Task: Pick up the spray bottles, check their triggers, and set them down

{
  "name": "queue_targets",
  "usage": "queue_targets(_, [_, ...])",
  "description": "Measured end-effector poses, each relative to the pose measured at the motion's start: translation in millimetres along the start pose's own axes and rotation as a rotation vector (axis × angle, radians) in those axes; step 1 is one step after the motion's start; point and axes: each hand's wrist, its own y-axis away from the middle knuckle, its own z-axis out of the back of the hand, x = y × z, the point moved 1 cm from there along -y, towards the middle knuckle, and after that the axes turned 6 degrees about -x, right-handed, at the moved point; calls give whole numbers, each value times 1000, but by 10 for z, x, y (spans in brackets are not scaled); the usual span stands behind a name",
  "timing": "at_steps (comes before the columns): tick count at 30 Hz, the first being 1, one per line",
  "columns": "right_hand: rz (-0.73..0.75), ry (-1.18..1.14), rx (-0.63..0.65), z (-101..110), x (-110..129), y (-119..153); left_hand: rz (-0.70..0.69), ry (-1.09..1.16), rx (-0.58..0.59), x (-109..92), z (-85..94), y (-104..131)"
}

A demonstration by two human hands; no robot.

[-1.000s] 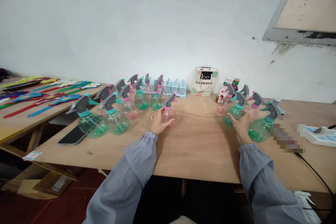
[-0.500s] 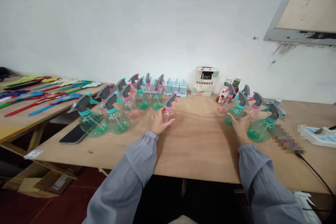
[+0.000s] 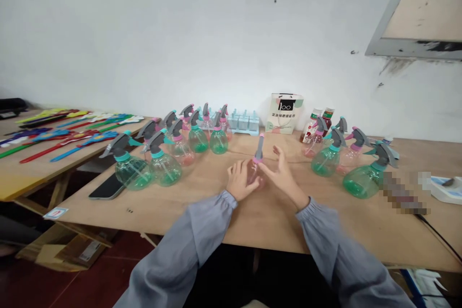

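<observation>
A pink spray bottle (image 3: pixel 254 169) with a grey trigger head stands upright in the middle of the table, in front of me. My left hand (image 3: pixel 241 181) wraps round its body from the left. On the other side, my right hand (image 3: pixel 282 173) has its fingers spread, the thumb close to the bottle's neck; whether it touches I cannot tell. Left of my hands stand several green and pink spray bottles, the nearest a green spray bottle (image 3: pixel 165 168). To the right is another group, among them a green spray bottle (image 3: pixel 326 160).
A phone (image 3: pixel 107 186) lies at the table's left. Against the wall stand a light-blue ice-pop mould (image 3: pixel 244 122), a paper bag (image 3: pixel 284 114) and bottles with red labels (image 3: pixel 309 127). Colourful hand-shaped clappers (image 3: pixel 84 139) cover the left table. A blurred-out object (image 3: pixel 404 192) with a cable lies right.
My left hand has brought the pink spray bottle rightward, and its head has turned away from me. My right hand has left the right-hand bottles and come over to this one.
</observation>
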Motion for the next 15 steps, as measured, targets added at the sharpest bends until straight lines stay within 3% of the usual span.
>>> queue_targets(4, [-65,-175,12,-220,161,-113,-128,31,30,-99,-50,85])
queue_targets(6, [-95,-210,-22,-204,168,-155,-122,85,-72,-14,0,17])
queue_targets(11, [-144,-253,23,-104,109,-204,125,126,-507,537,248,-590])
queue_targets(13, [-133,-264,78,-81,102,-204,194,125,-564,795,302,-900])
queue_targets(15, [-120,-258,126,-59,100,-194,254,135,-524,1013,299,-1150])
